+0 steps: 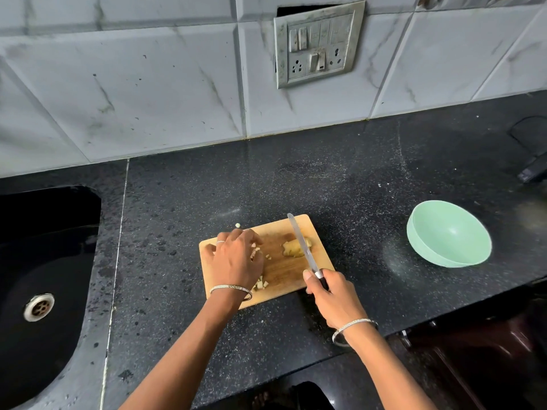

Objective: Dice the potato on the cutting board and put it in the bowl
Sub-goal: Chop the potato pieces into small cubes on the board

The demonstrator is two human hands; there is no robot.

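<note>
Hiding diced pieces [260, 284], left hand [236, 258]; knife [302, 244] partly masking potato [288, 249]

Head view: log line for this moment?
left hand: over diced pieces | right hand: grips knife, blade over potato chunk | bowl: empty, right of cutting board

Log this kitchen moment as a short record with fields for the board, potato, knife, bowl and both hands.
board: light wooden cutting board on black speckled countertop
potato: uncut pale potato chunk under the blade; small diced pieces on the board's left half
knife: silver-bladed, dark-handled knife, blade across the chunk
bowl: mint-green round bowl, right of board, empty
left grip: hand rests over diced pieces
right grip: hand holds knife handle
</note>
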